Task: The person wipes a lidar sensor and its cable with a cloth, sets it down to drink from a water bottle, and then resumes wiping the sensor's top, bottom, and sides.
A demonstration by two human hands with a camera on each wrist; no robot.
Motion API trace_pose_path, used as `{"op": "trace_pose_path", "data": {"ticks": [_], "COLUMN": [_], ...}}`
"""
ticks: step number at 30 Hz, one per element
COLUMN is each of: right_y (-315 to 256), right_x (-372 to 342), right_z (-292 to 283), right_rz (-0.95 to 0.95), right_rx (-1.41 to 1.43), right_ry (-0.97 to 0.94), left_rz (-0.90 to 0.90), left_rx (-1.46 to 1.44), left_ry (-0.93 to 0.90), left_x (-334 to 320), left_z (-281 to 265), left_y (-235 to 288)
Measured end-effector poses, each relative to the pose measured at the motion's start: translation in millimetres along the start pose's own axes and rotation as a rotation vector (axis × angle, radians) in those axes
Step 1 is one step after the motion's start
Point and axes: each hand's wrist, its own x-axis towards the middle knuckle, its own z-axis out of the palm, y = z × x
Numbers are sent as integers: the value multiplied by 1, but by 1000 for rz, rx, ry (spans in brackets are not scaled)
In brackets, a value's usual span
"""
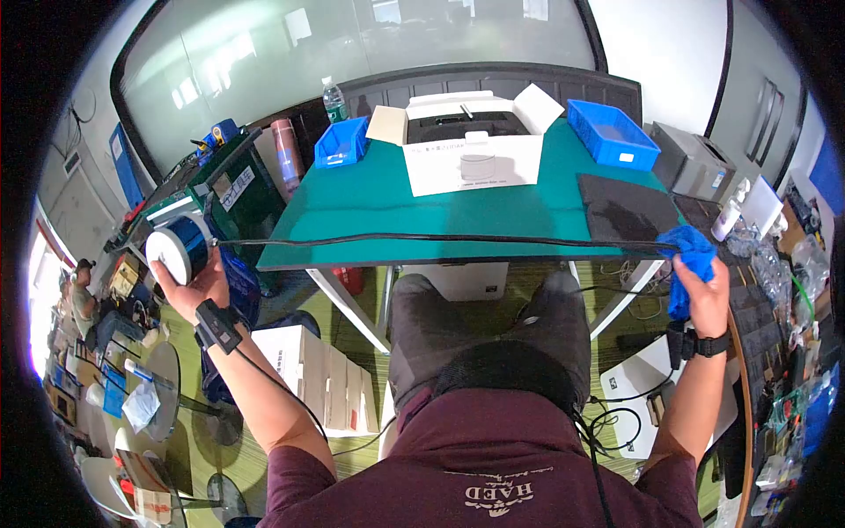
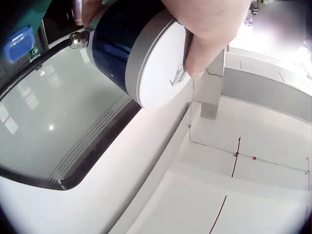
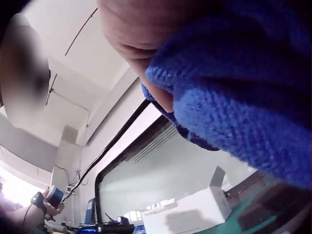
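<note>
My left hand (image 1: 201, 286) grips a round device with a white end face and dark blue body (image 1: 180, 251), held off the table's left side. From its metal fitting (image 2: 80, 40) a black cable (image 1: 422, 238) stretches nearly straight across to the right. At that end my right hand (image 1: 707, 295) holds a blue cloth (image 1: 691, 255) bunched around the cable. In the right wrist view the blue cloth (image 3: 234, 117) fills much of the picture and hides most of the fingers.
On the green table (image 1: 352, 207) stand an open white box (image 1: 475, 165) with black foam inside, two blue trays (image 1: 341, 145) (image 1: 616, 145), a bottle (image 1: 334, 101) and a dark mat (image 1: 625, 207). A green cabinet (image 1: 238, 185) is left, a grey machine (image 1: 691, 163) right.
</note>
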Motion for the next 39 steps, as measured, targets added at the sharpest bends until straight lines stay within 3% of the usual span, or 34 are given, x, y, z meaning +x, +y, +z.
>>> {"op": "trace_pose_path", "data": {"ticks": [2,8,10,17,18,19,21,23,25,26,30,33,35,37,39], "right_y": [8,30,24,-9,-17,-12,-30,-32,-41,-33,-33,-34,-28,-24,-30], "right_x": [1,3,-1,-15,-20,-20,-25,-30,-36,-38,-41,-41,-39,-37,-37], "right_z": [-21,-54,-46,11,24,24,38,48,58,59,72,86,91,97,104], "right_rz": [-32,-46,126,138,136,105,61,30,21,49,89,112,116,115,131], "right_rx": [-13,-14,184,502,547,584,602,626,672,705,767,781,768,753,727], "right_ry": [99,220,281,129,180,66,-10,-36,-77,-93,-149,-187,-238,-290,-284], "left_rz": [50,40,26,-396,-455,-512,-691,-828,-768,-767,-864,-843,-921,-819,-268], "left_rx": [26,4,73,422,464,505,755,803,905,1053,957,923,888,933,1396], "left_ry": [93,42,-14,-344,-405,-465,-660,-851,-852,-932,-1017,-988,-838,-782,-770], "left_x": [3,13,7,-43,-55,-64,-68,-73,-88,-107,-123,-126,-125,-119,-115], "left_z": [-8,-32,-28,12,20,27,41,54,62,87,96,95,97,79,75], "left_y": [4,6,-5,-89,-108,-126,-153,-188,-223,-203,-233,-248,-252,-274,-272]}}
